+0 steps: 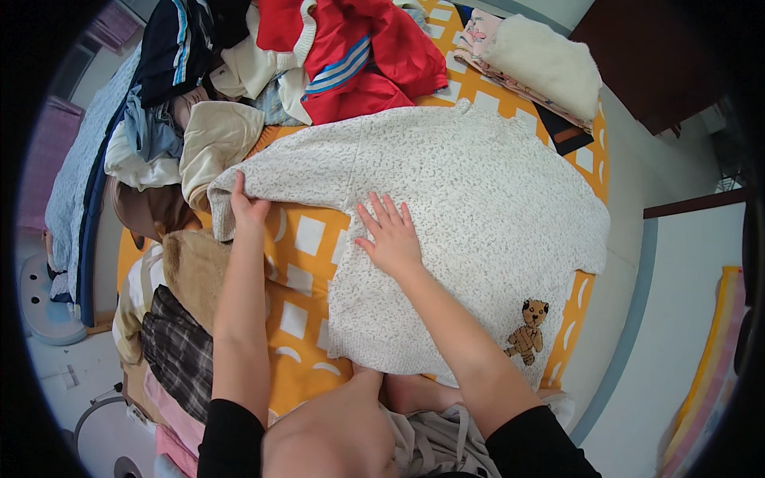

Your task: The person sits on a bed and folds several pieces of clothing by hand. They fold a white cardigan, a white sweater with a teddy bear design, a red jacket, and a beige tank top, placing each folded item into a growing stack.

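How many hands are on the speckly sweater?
2. The left hand holds the end of a sleeve of the speckled sweater; the right hand lies open and flat on its body. No other hands show.

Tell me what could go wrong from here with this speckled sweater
Your left hand grips the sleeve near its cuff while your right hand lies flat on the sweater; a hard pull might stretch the knit. The sleeve also lies close to a cream garment, which could get dragged along. The hem sits right by your bare legs, so shifting them might rumple it.
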Demonstrator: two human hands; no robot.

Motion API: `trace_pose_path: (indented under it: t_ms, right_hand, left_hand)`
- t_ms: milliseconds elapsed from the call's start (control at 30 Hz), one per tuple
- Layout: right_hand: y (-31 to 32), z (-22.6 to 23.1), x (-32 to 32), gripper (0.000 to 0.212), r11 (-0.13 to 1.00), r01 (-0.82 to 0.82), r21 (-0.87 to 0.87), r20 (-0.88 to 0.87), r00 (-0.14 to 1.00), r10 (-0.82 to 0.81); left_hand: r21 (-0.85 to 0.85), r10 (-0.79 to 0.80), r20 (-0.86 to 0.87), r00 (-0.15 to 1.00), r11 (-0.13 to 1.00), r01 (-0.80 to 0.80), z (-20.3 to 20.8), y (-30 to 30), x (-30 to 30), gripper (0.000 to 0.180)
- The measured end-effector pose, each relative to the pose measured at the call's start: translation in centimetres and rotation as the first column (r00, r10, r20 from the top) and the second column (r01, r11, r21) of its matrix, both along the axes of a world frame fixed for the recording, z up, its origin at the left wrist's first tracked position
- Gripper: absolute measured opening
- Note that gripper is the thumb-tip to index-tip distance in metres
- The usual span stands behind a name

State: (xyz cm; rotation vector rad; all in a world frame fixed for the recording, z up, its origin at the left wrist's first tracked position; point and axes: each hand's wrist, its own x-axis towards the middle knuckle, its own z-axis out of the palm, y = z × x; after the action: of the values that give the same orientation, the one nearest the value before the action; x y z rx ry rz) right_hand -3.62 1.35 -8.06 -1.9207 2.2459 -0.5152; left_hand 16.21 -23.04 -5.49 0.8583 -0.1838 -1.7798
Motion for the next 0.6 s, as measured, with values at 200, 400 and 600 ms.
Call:
trace_pose_path:
  t_ms: [200, 400, 600]
  right_hand:
    - [0.2, -0.6, 0.1, 0.057, 1.000, 0.004, 0.000, 0.002, 1.000, -0.004]
    - [-0.3, 1.4, -1.9, 0.053, 0.990, 0.004, 0.142, 0.837, 0.533, -0.122]
    - [1.8, 3.7, -4.7, 0.053, 0.995, 0.041, -0.094, 0.949, -0.299, 0.102]
  left_hand:
    - [-0.331, 0.040, 0.086, 0.996, 0.944, -0.010, 5.9, 2.6, -2.3, 0.036]
    - [-0.560, 0.212, 0.781, 0.587, 0.655, 0.508, 2.9, 10.1, -5.7, 0.042]
    - [-0.297, 0.208, 0.892, 0.401, -0.399, 0.867, 5.0, 21.0, -11.4, 0.072]
